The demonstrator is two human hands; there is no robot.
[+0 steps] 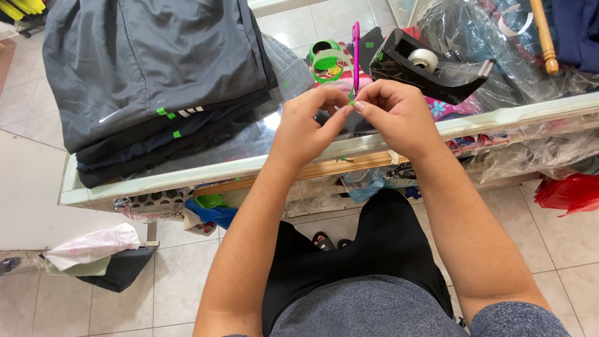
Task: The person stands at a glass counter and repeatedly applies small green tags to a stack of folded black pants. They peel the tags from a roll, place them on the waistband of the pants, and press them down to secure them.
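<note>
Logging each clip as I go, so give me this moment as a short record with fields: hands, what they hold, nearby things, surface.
left hand: left hand raised over the counter, fingers pinched against the other hand's
right hand: right hand pinching a small green sticker together with the left
behind hands: pink pen, green tape roll, black tape dispenser
left of hands: stack of folded dark garments
surface: glass counter with a pale rim
right edge: clear plastic wrapping, wooden handle

Glass counter [206, 167] under folded garments [156, 75]
</note>
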